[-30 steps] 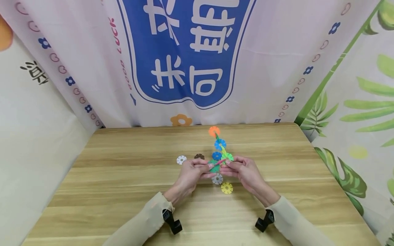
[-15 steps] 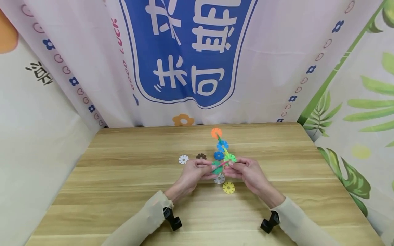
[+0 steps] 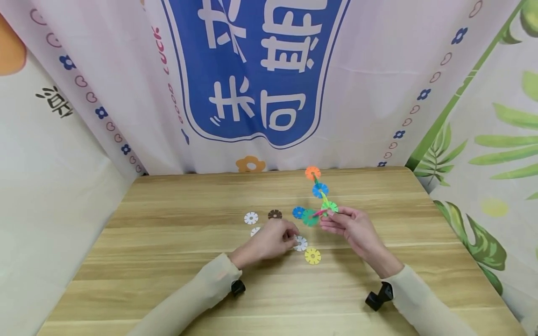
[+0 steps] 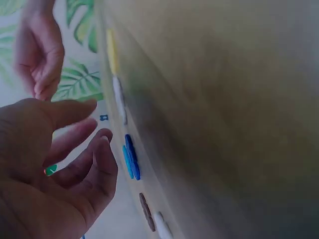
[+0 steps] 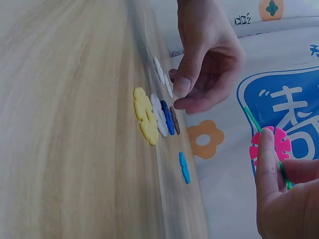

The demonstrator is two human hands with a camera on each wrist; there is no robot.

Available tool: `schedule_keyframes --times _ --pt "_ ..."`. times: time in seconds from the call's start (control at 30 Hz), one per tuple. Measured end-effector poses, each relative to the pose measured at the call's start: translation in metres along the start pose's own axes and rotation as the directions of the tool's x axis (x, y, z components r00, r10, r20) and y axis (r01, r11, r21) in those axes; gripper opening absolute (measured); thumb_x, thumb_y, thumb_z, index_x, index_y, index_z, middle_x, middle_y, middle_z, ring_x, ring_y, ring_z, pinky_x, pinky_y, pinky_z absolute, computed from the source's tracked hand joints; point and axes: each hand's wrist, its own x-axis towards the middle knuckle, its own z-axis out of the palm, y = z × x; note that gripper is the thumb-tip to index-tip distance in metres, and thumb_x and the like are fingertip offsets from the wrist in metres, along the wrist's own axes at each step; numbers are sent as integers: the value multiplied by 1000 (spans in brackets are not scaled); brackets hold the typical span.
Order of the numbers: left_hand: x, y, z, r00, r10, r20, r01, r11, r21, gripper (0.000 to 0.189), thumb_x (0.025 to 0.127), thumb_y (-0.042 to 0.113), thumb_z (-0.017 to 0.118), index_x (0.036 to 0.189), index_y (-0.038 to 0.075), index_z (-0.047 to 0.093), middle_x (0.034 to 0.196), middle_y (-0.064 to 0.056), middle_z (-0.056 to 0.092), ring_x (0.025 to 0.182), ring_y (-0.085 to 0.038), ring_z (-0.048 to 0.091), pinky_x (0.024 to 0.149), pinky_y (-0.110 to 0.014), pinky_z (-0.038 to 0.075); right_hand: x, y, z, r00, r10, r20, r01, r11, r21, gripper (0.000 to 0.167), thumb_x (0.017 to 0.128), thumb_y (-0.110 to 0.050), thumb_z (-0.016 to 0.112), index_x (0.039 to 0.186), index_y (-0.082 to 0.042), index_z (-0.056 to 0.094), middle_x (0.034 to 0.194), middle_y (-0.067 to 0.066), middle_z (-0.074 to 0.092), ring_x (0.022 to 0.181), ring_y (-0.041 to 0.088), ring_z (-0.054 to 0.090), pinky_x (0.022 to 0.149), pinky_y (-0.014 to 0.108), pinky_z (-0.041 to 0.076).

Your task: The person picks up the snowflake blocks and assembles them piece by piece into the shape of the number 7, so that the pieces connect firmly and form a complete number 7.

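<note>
My right hand [image 3: 357, 228] pinches the light green disc [image 3: 329, 207] of a chain of slotted plastic snowflake discs. Orange [image 3: 313, 173], blue [image 3: 320, 190] and teal [image 3: 310, 217] discs are joined in that chain, with thinner-looking edge-on ones between. A pink disc [image 5: 279, 142] of the chain faces the right wrist camera. My left hand [image 3: 271, 239] is low over the table, its fingertips right at a pale grey disc [image 3: 300, 243]. In the left wrist view its fingers [image 4: 105, 159] are loosely bent and apart, with nothing between them.
On the wooden table [image 3: 168, 270] lie a yellow disc [image 3: 313, 256], a dark blue disc [image 3: 299, 213], a brown disc [image 3: 275, 214] and a white disc [image 3: 251, 218]. Another white disc [image 3: 255, 231] is partly behind my left hand. A printed curtain [image 3: 357, 116] hangs behind the table.
My left hand has let go of the chain's teal disc and moved down toward the pale grey disc. My right hand has carried the chain up and to the right.
</note>
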Motion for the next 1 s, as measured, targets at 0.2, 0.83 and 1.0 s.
schedule_keyframes --times 0.2,0.83,1.0 --pt "10 0 4 997 21 81 -28 996 86 37 91 29 84 120 8 78 96 -2 73 82 -10 59 71 -17 51 1 3 -1 1000 2 -16 -1 1000 6 11 106 -3 58 113 5 60 99 8 81 98 24 81 94 35 66" --pt "-16 1 -8 990 -131 48 139 955 -263 14 97 9 75 111 9 76 98 -3 79 84 -5 72 74 -17 61 3 8 3 1000 14 -12 -14 1000 -6 26 105 -8 63 123 11 57 99 8 81 98 24 81 96 37 65" --pt "-25 0 -13 977 -171 -129 113 923 -367 13 97 6 73 109 3 78 101 -11 81 87 -17 78 75 -21 65 4 10 7 1000 20 -2 -20 1000 -7 28 104 -8 64 124 11 57 101 10 81 97 25 80 93 34 66"
